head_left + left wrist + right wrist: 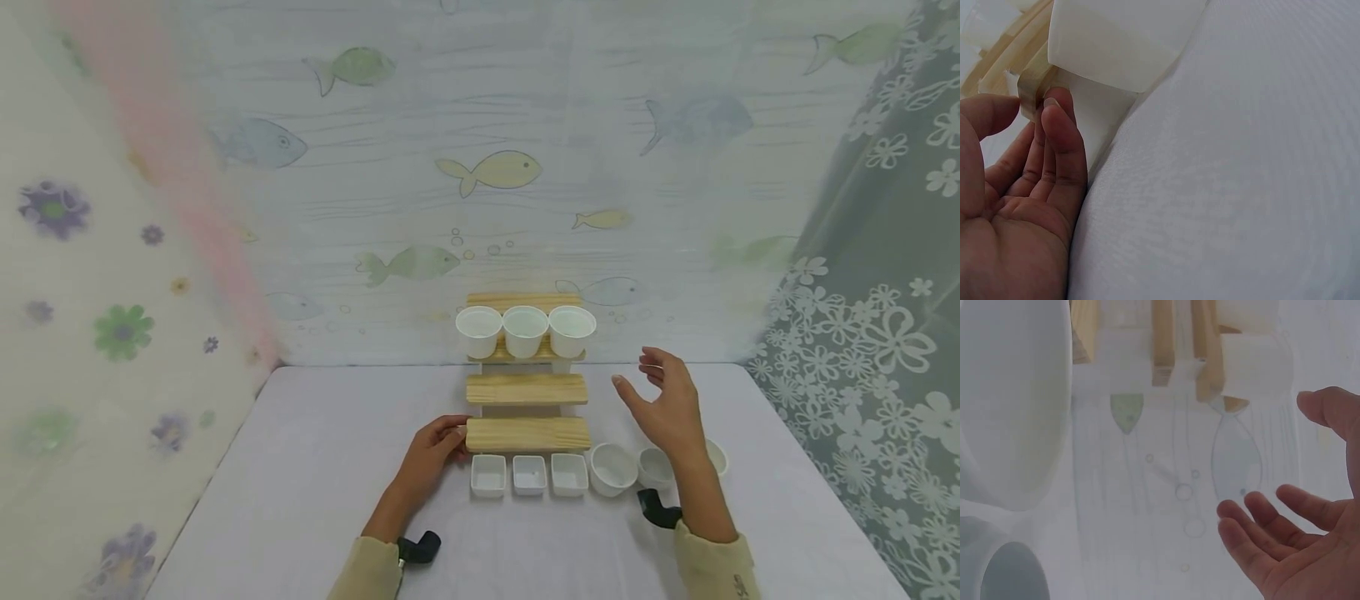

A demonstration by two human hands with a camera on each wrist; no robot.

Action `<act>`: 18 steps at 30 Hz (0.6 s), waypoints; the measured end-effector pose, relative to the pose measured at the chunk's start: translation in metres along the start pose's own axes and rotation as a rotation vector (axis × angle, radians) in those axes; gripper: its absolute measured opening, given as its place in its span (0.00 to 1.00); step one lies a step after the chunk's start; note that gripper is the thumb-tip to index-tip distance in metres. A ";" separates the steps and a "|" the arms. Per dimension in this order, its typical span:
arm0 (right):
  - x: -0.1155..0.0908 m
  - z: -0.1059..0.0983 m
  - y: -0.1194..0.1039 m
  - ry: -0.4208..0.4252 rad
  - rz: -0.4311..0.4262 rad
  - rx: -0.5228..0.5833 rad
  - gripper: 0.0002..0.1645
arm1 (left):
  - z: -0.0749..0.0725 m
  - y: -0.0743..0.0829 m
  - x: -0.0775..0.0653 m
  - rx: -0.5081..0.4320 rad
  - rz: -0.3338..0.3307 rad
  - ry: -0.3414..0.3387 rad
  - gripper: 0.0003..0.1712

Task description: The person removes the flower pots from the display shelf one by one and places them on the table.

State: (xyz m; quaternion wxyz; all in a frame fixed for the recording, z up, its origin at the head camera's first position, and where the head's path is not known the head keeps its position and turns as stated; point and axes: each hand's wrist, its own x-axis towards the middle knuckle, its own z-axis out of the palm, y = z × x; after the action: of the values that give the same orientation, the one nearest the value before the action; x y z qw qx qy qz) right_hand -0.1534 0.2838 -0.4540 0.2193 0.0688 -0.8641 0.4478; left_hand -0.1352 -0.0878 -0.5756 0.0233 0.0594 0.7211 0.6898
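I've got the stepped wooden rack [528, 433] standing on the white-covered table [315, 467], square to my head view, probably so every tier is easy to get at. Right hand [667, 412] hangs in the air beside it, thumb spread wide from the fingers, holding nothing. Left hand [431, 458] pinches the left end of the lowest slat, I'd guess to keep the rack from shifting. Three round cups [525, 332] sit side by side up high, pretty much filling the width. Down front, round bowls [613, 469] and three square dishes [529, 475] make a row on the table, maybe lined up for reach; the arm partly hides the far end. Material-wise: soft wrinkly cloth, pale grainy wood, smooth white round stuff that looks like plastic, and little boxy dishes with rounded corners.
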 end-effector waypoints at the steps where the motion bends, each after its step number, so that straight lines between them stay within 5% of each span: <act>1: 0.000 0.000 0.000 -0.004 -0.007 0.000 0.41 | 0.001 0.000 -0.001 -0.005 0.000 0.001 0.20; 18: 0.018 0.013 -0.002 -0.076 -0.156 0.011 0.41 | 0.009 0.004 -0.012 -0.011 0.005 0.022 0.19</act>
State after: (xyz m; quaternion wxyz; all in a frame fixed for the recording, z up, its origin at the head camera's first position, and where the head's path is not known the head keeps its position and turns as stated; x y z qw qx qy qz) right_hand -0.1727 0.2732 -0.4515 0.2200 0.1541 -0.8615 0.4310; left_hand -0.1223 -0.0802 -0.5728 0.0139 0.0532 0.7173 0.6946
